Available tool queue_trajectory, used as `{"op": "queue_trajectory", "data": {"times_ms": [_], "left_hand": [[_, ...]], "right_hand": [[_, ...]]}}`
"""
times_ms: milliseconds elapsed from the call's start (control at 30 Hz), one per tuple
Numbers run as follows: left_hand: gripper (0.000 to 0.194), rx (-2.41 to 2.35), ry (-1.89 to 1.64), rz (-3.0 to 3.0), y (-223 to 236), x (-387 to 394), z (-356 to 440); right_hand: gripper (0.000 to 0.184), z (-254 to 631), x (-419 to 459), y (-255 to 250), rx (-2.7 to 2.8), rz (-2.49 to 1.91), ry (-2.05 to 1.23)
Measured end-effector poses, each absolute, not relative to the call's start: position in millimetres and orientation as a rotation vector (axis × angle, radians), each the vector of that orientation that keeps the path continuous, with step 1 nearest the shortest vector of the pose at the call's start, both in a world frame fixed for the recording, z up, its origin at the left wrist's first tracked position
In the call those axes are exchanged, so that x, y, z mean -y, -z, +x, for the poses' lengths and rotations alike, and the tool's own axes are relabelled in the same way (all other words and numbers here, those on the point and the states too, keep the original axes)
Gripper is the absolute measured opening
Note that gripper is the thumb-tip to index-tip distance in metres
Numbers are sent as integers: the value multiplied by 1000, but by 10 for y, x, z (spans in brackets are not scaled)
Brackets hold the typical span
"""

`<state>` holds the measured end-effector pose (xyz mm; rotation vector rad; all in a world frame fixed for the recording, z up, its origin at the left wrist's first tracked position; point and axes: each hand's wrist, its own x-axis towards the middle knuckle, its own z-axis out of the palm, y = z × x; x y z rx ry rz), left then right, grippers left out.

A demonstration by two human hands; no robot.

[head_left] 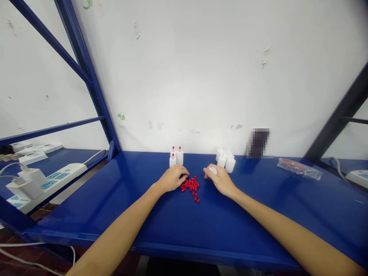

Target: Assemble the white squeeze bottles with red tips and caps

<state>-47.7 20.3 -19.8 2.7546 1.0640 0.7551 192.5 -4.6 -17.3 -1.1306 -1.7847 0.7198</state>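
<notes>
Reaching in at the left side of the red caps (190,184), the left hand (172,179) is bending its fingers at the edge of the pile, thumb and index drawing close together; whether they are gripping a cap is not showing. The right hand (222,181) is hovering to the right of the pile, curling its fingers closed around a white bottle (213,170). A pale rounded part is peeking out between them, but the hand is hiding most of the body, so its long axis is not showing. Of the two hands, the left is lying nearer the pile, while the bottle is sitting apart from it, up and to the right. A few caps are straggling from the pile toward the near edge of the bench (230,234), with blue surface showing beyond them. Three red-tipped bottles (179,157) are standing behind the pile, slightly left, and a cluster of white bottles (230,165) is standing behind it, to the right. Farther right of the pile, a plastic bag (300,168) is lying flat, and the wall (186,76) is rising behind everything.
</notes>
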Motion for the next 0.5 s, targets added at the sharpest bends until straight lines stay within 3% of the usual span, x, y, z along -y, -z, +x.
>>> {"op": "queue_trajectory", "data": {"times_ms": [233, 500], "left_hand": [[14, -1193, -811, 2692, 249, -227, -452], [14, -1273, -836, 2665, 251, -229, -454]], "right_hand": [[34, 1918, 38, 167, 1921, -1045, -771], [18, 1893, 133, 134, 2168, -1200, -453]]}}
